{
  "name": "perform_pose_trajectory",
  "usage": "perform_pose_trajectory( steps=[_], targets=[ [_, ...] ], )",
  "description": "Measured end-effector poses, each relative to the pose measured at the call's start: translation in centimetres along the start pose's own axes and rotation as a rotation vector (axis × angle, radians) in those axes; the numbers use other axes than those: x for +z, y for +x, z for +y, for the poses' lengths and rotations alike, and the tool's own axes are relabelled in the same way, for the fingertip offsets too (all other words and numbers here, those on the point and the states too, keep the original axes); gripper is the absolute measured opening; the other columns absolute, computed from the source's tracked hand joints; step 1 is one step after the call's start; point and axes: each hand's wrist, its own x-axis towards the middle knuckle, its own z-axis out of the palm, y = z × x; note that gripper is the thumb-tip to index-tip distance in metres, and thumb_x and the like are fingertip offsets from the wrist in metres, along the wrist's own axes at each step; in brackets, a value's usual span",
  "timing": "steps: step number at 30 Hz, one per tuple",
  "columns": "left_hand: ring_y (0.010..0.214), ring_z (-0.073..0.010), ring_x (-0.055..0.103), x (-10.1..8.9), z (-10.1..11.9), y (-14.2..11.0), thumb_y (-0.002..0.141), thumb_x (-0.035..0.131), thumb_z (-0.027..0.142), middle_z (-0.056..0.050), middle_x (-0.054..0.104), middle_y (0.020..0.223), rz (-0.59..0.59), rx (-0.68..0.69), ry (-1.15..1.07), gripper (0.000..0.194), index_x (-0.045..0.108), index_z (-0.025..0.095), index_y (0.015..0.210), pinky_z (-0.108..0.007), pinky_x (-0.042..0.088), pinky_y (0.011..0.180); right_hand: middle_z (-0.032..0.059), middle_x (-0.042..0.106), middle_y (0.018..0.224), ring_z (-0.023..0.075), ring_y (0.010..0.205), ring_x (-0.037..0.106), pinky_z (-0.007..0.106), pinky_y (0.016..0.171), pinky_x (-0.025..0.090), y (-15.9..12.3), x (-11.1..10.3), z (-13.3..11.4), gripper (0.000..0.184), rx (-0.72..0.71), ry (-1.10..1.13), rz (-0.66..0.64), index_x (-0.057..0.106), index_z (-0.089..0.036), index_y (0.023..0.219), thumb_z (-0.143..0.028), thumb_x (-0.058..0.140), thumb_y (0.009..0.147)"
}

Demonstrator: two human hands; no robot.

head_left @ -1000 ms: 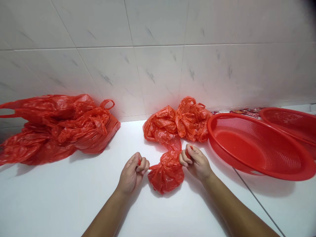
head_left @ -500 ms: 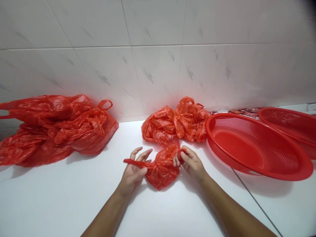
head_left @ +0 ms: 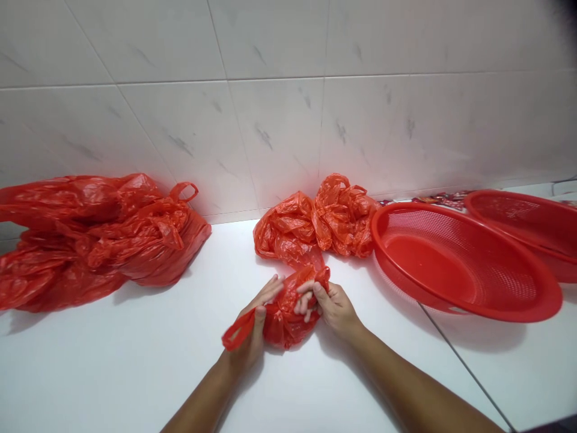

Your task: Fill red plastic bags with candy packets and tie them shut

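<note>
Head view. Found one small red plastic bag (head_left: 283, 322) at front centre on the white tabletop (head_left: 135, 367), between left hand (head_left: 256, 331) and right hand (head_left: 337, 310), touching both. Noted neck drawn into tight folds, with one handle loop (head_left: 238, 329) sticking out across the left hand. Saw left fingers apart from thumb, stretched along the bag's side; right fingers partly curled over the bag's front, near thumb, blurred. Could not tell of any clamping by the right.

Judged gathering of the neck done and tying well advanced. Could not confirm a finished knot, owing to fingers in front. Judged left undone: handle loop at left and short red end above right thumb, both loose and untucked.

Counted two hands; one small bag in hand; two crumpled red bundles behind, left bundle (head_left: 288, 222) touching right bundle (head_left: 346, 216). Counted one large red heap (head_left: 135, 246) well to the left; could not tell number of bags within. Counted two red plastic colanders at right, front colander (head_left: 428, 264) overlapping rear colander (head_left: 518, 219) in sight. Noted one patterned strip (head_left: 444, 198) behind, by the tiled wall (head_left: 279, 132), too small to identify.
</note>
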Motion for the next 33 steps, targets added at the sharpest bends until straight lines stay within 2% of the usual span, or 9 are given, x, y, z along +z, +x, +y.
perform_pose_trajectory(
  steps=[5,11,15,18,20,22,25,28,33],
  targets=[
    [0.111,-0.0326,0.07,0.6,0.7,0.2,0.099,0.059,0.066,-0.001,0.052,0.058,-0.008,-0.052,-0.264,0.054,0.054,0.024,0.065,-0.053,0.038,0.121,-0.006,0.04,0.053,0.0107,0.048,0.041,0.024,0.047,0.032,0.0,0.5,0.3,0.062,0.045,0.064,-0.14,0.054,-0.02,0.07,-0.077,0.058,0.096],
    [0.099,-0.0303,0.07,0.5,0.8,0.9,0.098,0.063,0.062,0.002,0.04,0.054,0.061,-0.125,-0.3,0.055,0.047,0.024,0.061,-0.049,0.046,0.112,-0.0044,0.042,0.056,0.0114,0.053,0.033,0.027,0.052,0.026,0.2,0.5,-0.7,0.062,0.003,-0.012,-0.138,0.043,-0.023,0.068,-0.076,0.056,0.097],
    [0.118,-0.0326,0.066,0.2,0.2,0.0,0.102,0.055,0.062,-0.008,0.07,0.084,-0.003,0.008,-0.075,0.049,0.059,0.023,0.073,-0.049,0.047,0.113,-0.0037,0.044,0.059,0.012,0.054,0.037,0.028,0.055,0.029,-0.3,0.3,-0.7,0.061,-0.002,-0.139,-0.135,0.047,-0.022,0.069,-0.073,0.051,0.101],
    [0.139,-0.0376,0.056,0.1,-0.4,-0.7,0.097,0.066,0.058,-0.015,0.068,0.138,-0.181,0.122,0.161,0.038,0.071,0.026,0.119,-0.056,0.043,0.119,-0.0014,0.049,0.064,0.0132,0.059,0.042,0.029,0.06,0.034,-1.2,0.9,-0.6,0.059,-0.067,-0.228,-0.209,0.051,-0.021,0.07,-0.067,0.045,0.107],
    [0.147,-0.0428,0.049,0.2,-1.1,-0.9,0.08,0.088,0.051,-0.016,0.057,0.156,-0.333,0.22,0.34,0.081,0.055,0.03,0.151,-0.062,0.038,0.123,0.0001,0.053,0.068,0.0143,0.063,0.047,0.029,0.063,0.038,-1.9,1.7,-0.8,0.056,-0.118,-0.28,-0.286,0.053,-0.02,0.072,-0.061,0.043,0.11],
    [0.145,-0.0445,0.051,0.3,-1.8,-0.7,0.069,0.096,0.039,-0.015,0.056,0.158,-0.393,0.323,0.501,0.103,0.048,0.033,0.159,-0.064,0.035,0.124,0.0016,0.057,0.072,0.0163,0.067,0.053,0.031,0.068,0.044,-2.4,2.6,-1.3,0.051,-0.185,-0.334,-0.364,0.055,-0.021,0.074,-0.055,0.042,0.111],
    [0.124,-0.0386,0.065,0.9,-2.3,-0.2,0.078,0.087,0.028,-0.01,0.073,0.133,-0.348,0.401,0.634,0.061,0.069,0.036,0.136,-0.062,0.04,0.117,0.0058,0.066,0.084,0.0224,0.081,0.062,0.038,0.083,0.052,-2.7,3.5,-2.3,0.042,-0.323,-0.415,-0.39,0.063,-0.023,0.085,-0.05,0.043,0.11],
    [0.099,-0.032,0.069,1.4,-1.5,0.1,0.084,0.079,0.022,-0.007,0.078,0.104,-0.32,0.333,0.641,0.023,0.078,0.032,0.105,-0.052,0.048,0.099,0.0114,0.07,0.105,0.0286,0.098,0.066,0.046,0.093,0.055,-2.6,3.2,-2.9,0.029,-0.434,-0.487,-0.256,0.069,-0.025,0.113,-0.047,0.053,0.105],
    [0.09,-0.029,0.065,1.3,0.0,0.2,0.084,0.079,0.024,-0.007,0.076,0.096,-0.273,0.288,0.633,0.018,0.077,0.028,0.101,-0.041,0.047,0.086,0.0151,0.065,0.133,0.0362,0.126,0.059,0.055,0.111,0.047,-2.0,1.6,-2.7,0.056,-0.426,-0.714,-0.129,0.065,-0.026,0.136,-0.046,0.08,0.086]
  ],
)
